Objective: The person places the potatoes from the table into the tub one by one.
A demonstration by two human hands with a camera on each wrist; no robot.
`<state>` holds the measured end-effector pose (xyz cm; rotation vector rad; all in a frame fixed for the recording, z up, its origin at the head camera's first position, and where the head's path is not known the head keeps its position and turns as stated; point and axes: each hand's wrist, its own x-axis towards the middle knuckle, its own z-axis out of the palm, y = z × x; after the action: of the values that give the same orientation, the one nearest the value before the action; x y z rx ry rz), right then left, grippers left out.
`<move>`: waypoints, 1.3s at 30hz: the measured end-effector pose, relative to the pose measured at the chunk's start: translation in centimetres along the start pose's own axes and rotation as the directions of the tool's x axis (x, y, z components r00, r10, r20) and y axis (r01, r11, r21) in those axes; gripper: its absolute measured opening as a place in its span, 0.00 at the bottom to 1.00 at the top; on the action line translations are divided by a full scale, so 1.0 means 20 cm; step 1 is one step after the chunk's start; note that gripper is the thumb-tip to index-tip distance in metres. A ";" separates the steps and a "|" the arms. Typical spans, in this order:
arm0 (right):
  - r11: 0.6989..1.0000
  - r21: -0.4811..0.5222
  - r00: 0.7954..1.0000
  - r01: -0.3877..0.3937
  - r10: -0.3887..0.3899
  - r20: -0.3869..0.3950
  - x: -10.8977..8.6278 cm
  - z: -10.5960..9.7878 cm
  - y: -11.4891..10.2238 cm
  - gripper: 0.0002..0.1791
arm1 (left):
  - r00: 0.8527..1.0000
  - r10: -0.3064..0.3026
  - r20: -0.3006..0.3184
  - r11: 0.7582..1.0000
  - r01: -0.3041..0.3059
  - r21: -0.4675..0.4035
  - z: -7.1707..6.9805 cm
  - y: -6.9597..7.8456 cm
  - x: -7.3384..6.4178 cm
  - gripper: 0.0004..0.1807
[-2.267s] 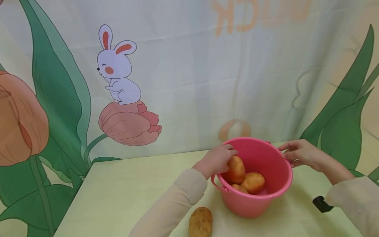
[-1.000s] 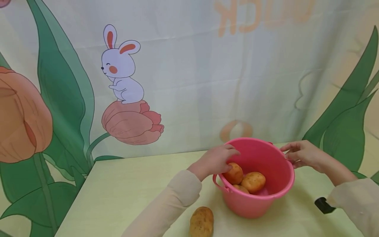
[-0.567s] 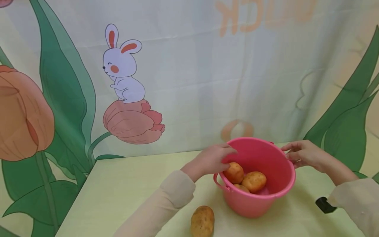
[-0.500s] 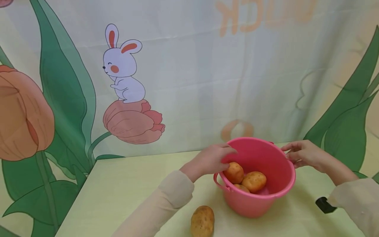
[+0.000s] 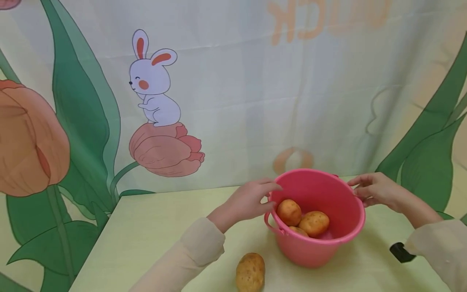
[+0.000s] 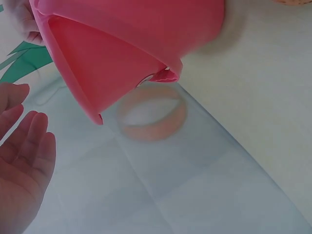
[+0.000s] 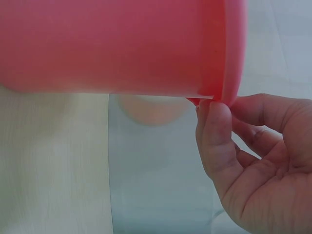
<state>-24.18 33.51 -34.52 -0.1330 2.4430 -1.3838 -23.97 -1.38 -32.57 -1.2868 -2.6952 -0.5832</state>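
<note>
A pink bucket (image 5: 304,253) stands on the table with three potatoes visible inside, one of them a rounded potato (image 5: 289,212) near its left wall. Just outside the left rim is my left hand (image 5: 248,200), fingers loosely bent and holding nothing; the left wrist view shows this hand (image 6: 24,170) apart from the bucket. My right hand (image 5: 381,192) pinches the rim at the right side. In the right wrist view, the thumb and fingers of that hand (image 7: 263,161) meet on the rim's edge. Another potato (image 5: 250,272) lies on the table in front of the bucket.
The pale table (image 5: 146,239) ends at a printed curtain (image 5: 233,101) with a rabbit and tulips, right behind the bucket. A black object (image 5: 401,252) shows at the right sleeve. The bucket's handle (image 5: 270,225) hangs on its left side.
My left hand let go of a potato, which now rests in the bucket, and drew back left past the rim. My right hand has stayed on the rim.
</note>
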 end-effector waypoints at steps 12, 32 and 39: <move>1.000 -0.005 1.000 0.006 -0.006 -0.005 0.00 0.01 0.01 0.27 | 0.996 0.023 -0.081 1.000 -0.024 -0.012 0.00 -0.03 -0.09 0.18; 1.000 -0.001 1.000 0.009 -0.009 -0.003 0.00 0.00 0.01 0.27 | 0.992 -0.049 -0.112 0.999 0.046 -0.026 0.08 -0.03 -0.26 0.17; 1.000 0.001 1.000 0.016 -0.016 0.005 0.00 0.00 0.01 0.28 | 0.992 -0.066 -0.108 0.998 0.063 -0.029 0.14 -0.03 -0.32 0.16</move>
<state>-24.12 33.62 -34.56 -0.1559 2.4422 -1.3898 -20.07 -5.32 -36.85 -1.1417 -2.6568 -0.6760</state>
